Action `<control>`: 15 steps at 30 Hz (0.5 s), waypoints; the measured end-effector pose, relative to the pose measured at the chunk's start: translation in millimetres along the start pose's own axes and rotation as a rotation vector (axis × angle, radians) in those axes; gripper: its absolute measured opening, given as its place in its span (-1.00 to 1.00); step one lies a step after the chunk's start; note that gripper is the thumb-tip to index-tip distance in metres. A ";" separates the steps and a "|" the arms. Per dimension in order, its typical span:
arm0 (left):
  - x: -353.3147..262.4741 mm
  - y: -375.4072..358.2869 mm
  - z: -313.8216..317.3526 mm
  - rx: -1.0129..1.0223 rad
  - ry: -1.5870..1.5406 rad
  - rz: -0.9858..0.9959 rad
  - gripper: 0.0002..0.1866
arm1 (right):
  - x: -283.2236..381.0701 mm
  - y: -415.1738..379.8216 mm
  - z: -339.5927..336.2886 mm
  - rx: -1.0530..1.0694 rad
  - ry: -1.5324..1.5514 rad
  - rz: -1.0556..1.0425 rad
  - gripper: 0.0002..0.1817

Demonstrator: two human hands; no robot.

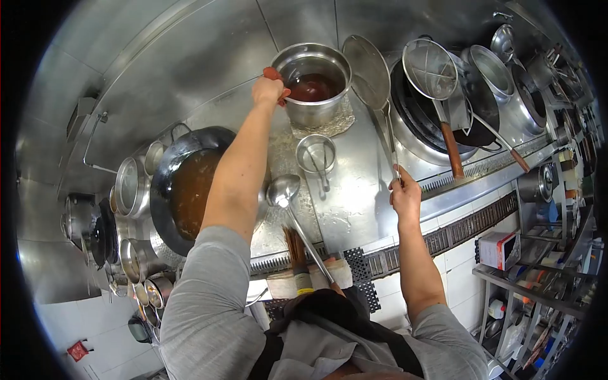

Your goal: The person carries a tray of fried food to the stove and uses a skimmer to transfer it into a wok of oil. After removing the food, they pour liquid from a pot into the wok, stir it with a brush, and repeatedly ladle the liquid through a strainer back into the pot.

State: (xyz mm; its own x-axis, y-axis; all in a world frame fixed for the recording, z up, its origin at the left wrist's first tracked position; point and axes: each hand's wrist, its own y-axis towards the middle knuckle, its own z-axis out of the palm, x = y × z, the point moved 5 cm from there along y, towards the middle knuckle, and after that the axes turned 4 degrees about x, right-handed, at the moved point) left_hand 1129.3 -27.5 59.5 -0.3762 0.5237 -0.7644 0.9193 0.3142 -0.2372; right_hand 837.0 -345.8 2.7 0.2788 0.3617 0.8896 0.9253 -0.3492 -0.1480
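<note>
My left hand [272, 88] is closed at the left rim of a steel pot [316, 114], with a red cloth between the fingers and the metal. Dark reddish liquid lies in the pot, which is on a crumpled foil-like pad [342, 123]. My right hand [405, 190] grips the long handle of a round mesh strainer [368, 73], whose disc is raised beside the pot's right side. A small steel cup [315, 154] is below the pot. Nearer to me lies a ladle [284, 190] with its handle toward my body.
A large wok [166, 202] of brown liquid is at the left, partly behind my left arm. To the right, another wok [405, 107] bears a wire strainer [430, 68]. A bamboo brush [296, 247] lies near the front edge. Shelving [532, 291] is at the lower right.
</note>
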 end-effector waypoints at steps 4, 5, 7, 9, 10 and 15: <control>-3.5 -16.0 -42.2 0.029 -0.100 0.046 -0.74 | 5.7 -27.4 -0.4 0.035 0.241 0.074 -0.59; -5.9 -19.0 -53.9 0.086 -0.076 0.077 -0.73 | 6.7 -34.5 -0.8 0.035 0.277 0.071 -0.58; -13.2 -43.5 -87.0 0.161 -0.073 0.152 -0.72 | 18.6 -53.3 -5.2 0.069 0.310 0.084 -0.57; -26.7 -89.9 -132.4 0.170 -0.067 0.252 -0.71 | 19.3 -72.3 -5.7 0.108 0.411 0.081 -0.54; -22.6 -100.0 -150.8 0.187 -0.079 0.265 -0.70 | 24.2 -84.6 -6.5 0.123 0.434 0.068 -0.53; 3.2 -169.0 -262.9 0.108 0.064 0.281 -0.68 | 47.0 -162.6 6.8 0.222 0.522 0.058 -0.53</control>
State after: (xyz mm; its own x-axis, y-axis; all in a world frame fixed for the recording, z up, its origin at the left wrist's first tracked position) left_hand 942.2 129.3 254.8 -0.1091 0.6279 -0.7706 0.9940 0.0658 -0.0871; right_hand 701.4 -266.2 65.7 0.2187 -0.1469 0.9647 0.9600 -0.1450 -0.2397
